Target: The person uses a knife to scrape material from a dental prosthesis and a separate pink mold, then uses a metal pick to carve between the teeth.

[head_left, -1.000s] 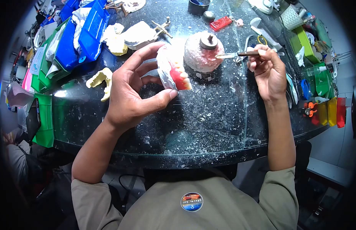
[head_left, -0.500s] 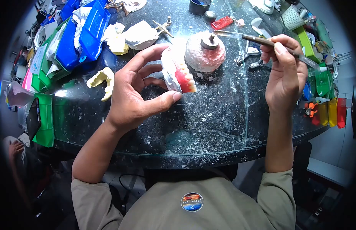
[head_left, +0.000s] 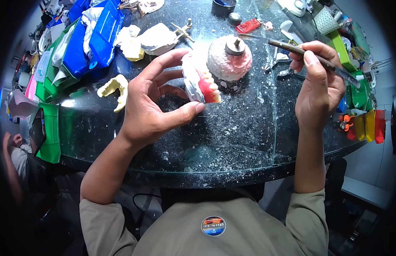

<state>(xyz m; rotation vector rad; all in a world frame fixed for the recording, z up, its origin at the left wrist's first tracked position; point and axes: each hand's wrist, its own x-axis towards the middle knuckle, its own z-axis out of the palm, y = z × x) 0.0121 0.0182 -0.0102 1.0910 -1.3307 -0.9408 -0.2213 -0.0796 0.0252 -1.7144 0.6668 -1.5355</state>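
My left hand (head_left: pixel 153 96) grips a dental model (head_left: pixel 192 81) by its white plaster base, thumb at the lower end and fingers at the upper end. Its pinkish-red wax gum and a row of cream teeth face right. In my right hand (head_left: pixel 317 81) is a wax knife (head_left: pixel 292 47), held like a pen, its thin blade pointing left. The blade tip is over the alcohol burner (head_left: pixel 229 59), a round, wax-crusted pot with a metal collar and wick. I cannot make out a flame.
A yellowish plaster arch (head_left: pixel 114 91) lies left of my left hand. White plaster pieces (head_left: pixel 159 39) and a brass articulator part (head_left: pixel 184 30) sit behind. Red wax (head_left: pixel 249 26) lies beyond the burner. Blue bins (head_left: pixel 105 34) line the left; another person's hand (head_left: pixel 17 139) shows at far left.
The wax knife has turned slightly in my right hand. My left hand and the model are almost still. At far left, the other person's hand has moved up.
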